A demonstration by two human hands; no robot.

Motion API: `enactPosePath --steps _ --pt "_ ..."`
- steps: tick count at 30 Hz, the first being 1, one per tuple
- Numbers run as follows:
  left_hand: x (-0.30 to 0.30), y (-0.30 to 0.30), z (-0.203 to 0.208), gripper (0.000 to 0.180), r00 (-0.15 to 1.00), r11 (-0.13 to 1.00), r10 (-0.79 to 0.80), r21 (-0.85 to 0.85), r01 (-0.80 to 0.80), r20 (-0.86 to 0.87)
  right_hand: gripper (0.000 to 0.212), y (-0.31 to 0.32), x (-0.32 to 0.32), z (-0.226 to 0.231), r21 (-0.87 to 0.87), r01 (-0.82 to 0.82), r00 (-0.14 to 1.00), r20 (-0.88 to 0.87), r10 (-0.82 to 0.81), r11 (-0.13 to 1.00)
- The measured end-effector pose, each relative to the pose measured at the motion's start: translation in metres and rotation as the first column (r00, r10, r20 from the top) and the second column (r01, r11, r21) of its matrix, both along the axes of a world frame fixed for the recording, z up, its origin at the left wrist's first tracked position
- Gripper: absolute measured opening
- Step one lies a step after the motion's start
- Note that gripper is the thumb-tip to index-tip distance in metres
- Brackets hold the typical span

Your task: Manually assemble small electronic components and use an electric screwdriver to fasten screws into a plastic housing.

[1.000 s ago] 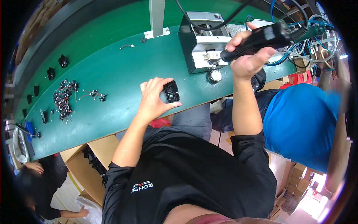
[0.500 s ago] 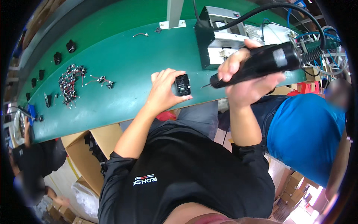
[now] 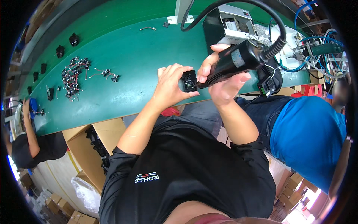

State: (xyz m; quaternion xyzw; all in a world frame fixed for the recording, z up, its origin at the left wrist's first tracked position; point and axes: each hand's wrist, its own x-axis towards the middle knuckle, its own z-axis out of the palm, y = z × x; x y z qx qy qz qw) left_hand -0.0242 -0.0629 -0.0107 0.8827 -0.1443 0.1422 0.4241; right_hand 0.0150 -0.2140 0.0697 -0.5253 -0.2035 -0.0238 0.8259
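My left hand [image 3: 171, 85] grips a small black plastic housing [image 3: 189, 81] by its edges, with its open side and inner parts showing. My right hand [image 3: 223, 80] is wrapped round a black electric screwdriver [image 3: 233, 61] with a thick cord at its rear. The screwdriver's front end is at the right edge of the housing; its bit is hidden there, so I cannot tell whether it sits on a screw. Left of my hands lies a heap of small wired parts [image 3: 72, 76], with a few more wired pieces [image 3: 106, 74] beside it.
A grey-and-black machine [image 3: 229, 26] stands at the back right, near a metal post [image 3: 182, 11]. Several black housings [image 3: 74, 39] lie along the green bench's far left. An open cardboard box [image 3: 84, 149] stands below the bench edge. A person in blue [image 3: 307, 138] sits at right.
My right hand has brought the screwdriver left and down to the housing, and its bit no longer shows. A dark device on the bench at right has come into sight.
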Motion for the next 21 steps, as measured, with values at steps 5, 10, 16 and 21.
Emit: enactPosePath --steps 5,10,16,21 --pt "0.001 0.000 0.001 0.079 1.000 1.000 0.000 -0.003 0.000 0.005 0.101 0.000 -0.003 -0.005 0.061 -0.012 0.998 -0.057 0.016 0.998" --pt "0.002 0.000 0.005 0.076 1.000 1.000 0.013 -0.016 -0.013 -0.016 0.099 0.000 -0.005 -0.012 0.106 -0.039 0.996 -0.077 0.048 0.994" --pt "0.004 0.002 0.005 0.075 0.999 1.000 -0.001 -0.011 0.001 -0.041 0.096 0.000 -0.001 -0.018 0.099 -0.036 0.999 -0.028 0.039 0.994" --pt "0.000 0.002 0.004 0.079 0.998 0.999 -0.013 0.046 0.015 -0.055 0.091 -0.003 0.007 -0.007 0.193 -0.092 0.996 -0.003 0.094 0.977"
